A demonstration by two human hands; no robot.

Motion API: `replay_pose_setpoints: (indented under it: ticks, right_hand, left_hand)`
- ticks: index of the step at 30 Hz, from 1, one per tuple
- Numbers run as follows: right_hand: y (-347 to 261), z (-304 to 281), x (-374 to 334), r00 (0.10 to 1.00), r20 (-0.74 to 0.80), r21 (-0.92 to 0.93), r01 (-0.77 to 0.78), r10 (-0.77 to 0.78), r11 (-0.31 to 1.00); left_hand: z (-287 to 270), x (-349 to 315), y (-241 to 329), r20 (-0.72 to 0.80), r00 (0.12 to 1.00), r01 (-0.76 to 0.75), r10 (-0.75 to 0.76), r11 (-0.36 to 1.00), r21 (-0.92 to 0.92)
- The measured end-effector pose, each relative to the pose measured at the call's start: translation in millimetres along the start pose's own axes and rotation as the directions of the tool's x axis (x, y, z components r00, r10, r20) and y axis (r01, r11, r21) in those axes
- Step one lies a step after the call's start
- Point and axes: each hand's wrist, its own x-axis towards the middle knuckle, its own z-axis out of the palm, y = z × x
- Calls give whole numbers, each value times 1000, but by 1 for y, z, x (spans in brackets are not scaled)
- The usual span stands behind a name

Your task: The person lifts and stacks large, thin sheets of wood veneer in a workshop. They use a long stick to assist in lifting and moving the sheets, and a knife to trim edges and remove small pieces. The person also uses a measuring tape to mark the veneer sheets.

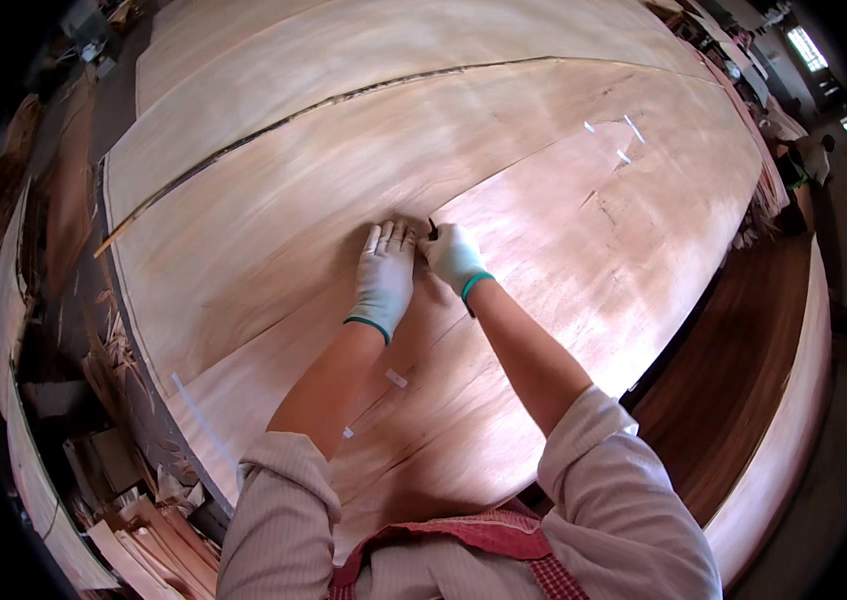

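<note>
My left hand [384,277] lies flat on the veneer [323,190] beside my right hand [453,256], which pinches a small dark blade [432,229] just ahead of it; a slip could, I judge, tear the thin sheet.

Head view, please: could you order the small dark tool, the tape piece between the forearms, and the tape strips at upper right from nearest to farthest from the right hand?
1. Small dark tool: held in the right hand.
2. Tape piece: below, between the forearms.
3. Tape strips: far upper right on the veneer sheet.
</note>
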Motion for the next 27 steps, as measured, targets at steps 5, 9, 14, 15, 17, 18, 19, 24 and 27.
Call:
replay_pose_setpoints:
  ticks: [5,9,14,15,17,18,19,24,27]
  right_hand:
    - [30,-65,-42,941,194,295,-325,276,899]
    - [80,-78,-45,946,105,-80,-300,308,950]
    - [80,-117,-97,861,276,-87,-421,428,903]
    - [99,-116,-122,866,279,-45,-419,414,907]
    - [123,-122,-190,832,240,178,-544,500,820]
    - [128,-120,-228,809,246,300,-588,534,751]
    - [120,-117,-266,772,232,389,-631,592,671]
    - [53,-76,-401,836,363,465,-546,412,697]
    - [-7,-39,-421,779,562,411,-553,276,725]
  left_hand:
    - [-15,12,23,-189,976,59,-107,968,-245]
    - [10,0,110,-286,948,-242,140,902,-359]
    - [-29,15,56,127,982,189,-141,677,-711]
    - [-17,0,25,-245,938,-38,-244,631,-775]
    - [-39,-60,-16,-219,876,97,-429,603,-792]
    - [-53,-100,-37,-180,852,154,-491,566,-810]
    - [-63,-146,-55,-115,821,295,-559,589,-752]
    - [-95,-341,-84,-102,672,375,-733,456,-807]
    - [-153,-386,-50,-117,617,428,-778,456,-780]
